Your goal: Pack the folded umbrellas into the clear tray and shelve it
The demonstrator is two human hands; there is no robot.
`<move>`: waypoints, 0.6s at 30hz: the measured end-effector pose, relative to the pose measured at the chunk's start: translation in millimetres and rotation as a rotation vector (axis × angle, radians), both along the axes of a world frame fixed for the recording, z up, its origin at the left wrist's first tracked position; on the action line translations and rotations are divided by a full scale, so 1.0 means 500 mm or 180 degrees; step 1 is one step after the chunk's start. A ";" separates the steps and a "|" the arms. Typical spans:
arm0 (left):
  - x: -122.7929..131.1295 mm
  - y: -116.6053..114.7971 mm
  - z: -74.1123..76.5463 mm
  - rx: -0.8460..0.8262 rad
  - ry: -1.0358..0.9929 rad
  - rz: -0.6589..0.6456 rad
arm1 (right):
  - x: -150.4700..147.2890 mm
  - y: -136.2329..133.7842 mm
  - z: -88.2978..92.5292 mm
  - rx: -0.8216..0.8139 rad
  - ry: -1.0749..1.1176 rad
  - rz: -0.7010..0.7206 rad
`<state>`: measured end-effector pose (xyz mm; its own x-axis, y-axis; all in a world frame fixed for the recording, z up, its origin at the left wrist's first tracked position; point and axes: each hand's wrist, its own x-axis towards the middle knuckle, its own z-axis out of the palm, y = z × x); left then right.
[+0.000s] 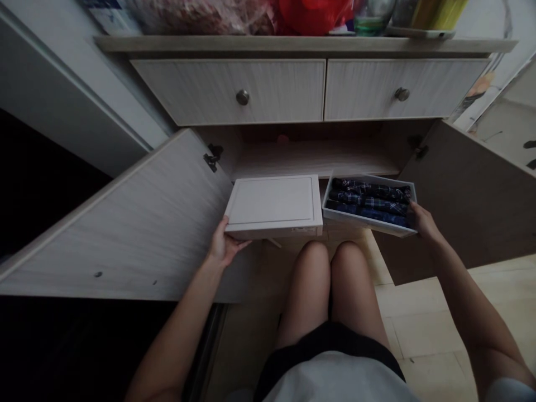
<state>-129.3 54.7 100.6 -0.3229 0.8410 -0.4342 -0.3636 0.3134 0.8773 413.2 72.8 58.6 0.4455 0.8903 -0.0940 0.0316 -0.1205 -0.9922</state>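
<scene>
My left hand (224, 243) grips the front left corner of a white lidded box (274, 202), thumb on the side and fingers underneath. My right hand (424, 220) is closed on the right end of a shallow open white tray (389, 225). Inside the tray lie rolled dark plaid cloths (368, 202) in rows. Box and tray are held side by side above my knees, in front of the open cabinet (314, 156). The tray tilts slightly down to the right. What lies under both is mostly hidden.
The left cabinet door (138, 223) and right cabinet door (469, 195) stand wide open on either side. Above are two closed drawers with round knobs (242, 97). A red bag (314, 17) and a glass (372, 17) sit on the cabinet top.
</scene>
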 end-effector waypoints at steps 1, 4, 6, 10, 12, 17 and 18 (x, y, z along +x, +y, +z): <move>-0.001 0.000 0.000 -0.0007 -0.0017 -0.0011 | -0.003 -0.002 0.002 -0.0040 0.0035 -0.0115; 0.000 0.000 0.002 0.0002 -0.0044 -0.0023 | -0.011 -0.005 0.006 -0.0066 0.0118 -0.0281; 0.004 0.001 0.003 0.0016 -0.0031 -0.0031 | -0.015 -0.006 0.007 -0.0032 0.0102 -0.0225; 0.015 0.006 -0.001 0.0050 0.0053 0.0009 | -0.020 -0.009 0.005 -0.0020 0.0115 -0.0203; 0.020 0.007 -0.006 0.0065 0.0073 0.0041 | -0.021 -0.012 0.005 -0.0016 0.0091 -0.0169; 0.027 0.007 -0.013 0.0053 0.0025 -0.0015 | -0.024 -0.014 0.020 -0.0050 -0.0009 0.0251; 0.029 0.007 -0.014 0.0055 0.0012 -0.0035 | -0.027 -0.012 0.025 -0.0081 0.0005 0.0305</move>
